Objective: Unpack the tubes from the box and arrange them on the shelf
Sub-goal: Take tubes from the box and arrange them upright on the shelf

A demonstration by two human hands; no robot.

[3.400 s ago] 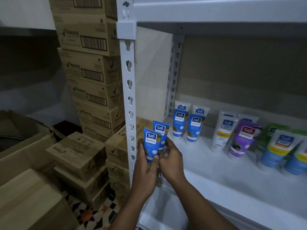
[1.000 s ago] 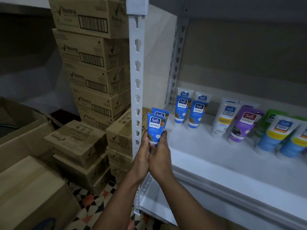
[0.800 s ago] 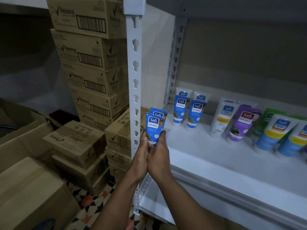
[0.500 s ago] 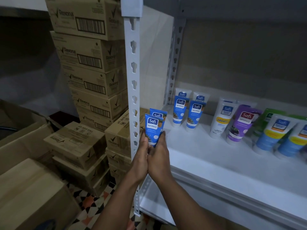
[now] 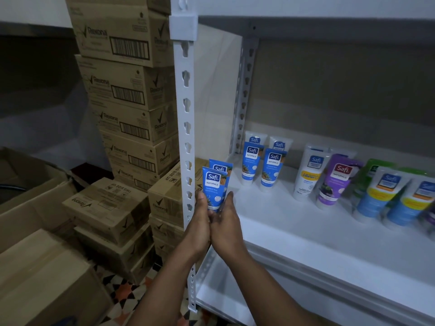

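The left hand (image 5: 200, 222) and right hand (image 5: 227, 222), pressed side by side, clasp two blue Safi Naturals tubes (image 5: 214, 187) upright at the shelf's (image 5: 294, 231) 9 o'clock end, just beside the slotted upright (image 5: 186, 137), where a careless release could likely topple them off the edge.

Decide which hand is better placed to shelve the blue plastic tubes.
Right, probably: the right hand is over the white metal shelf, beside the two blue plastic tubes; the left hand is by the white slotted post.
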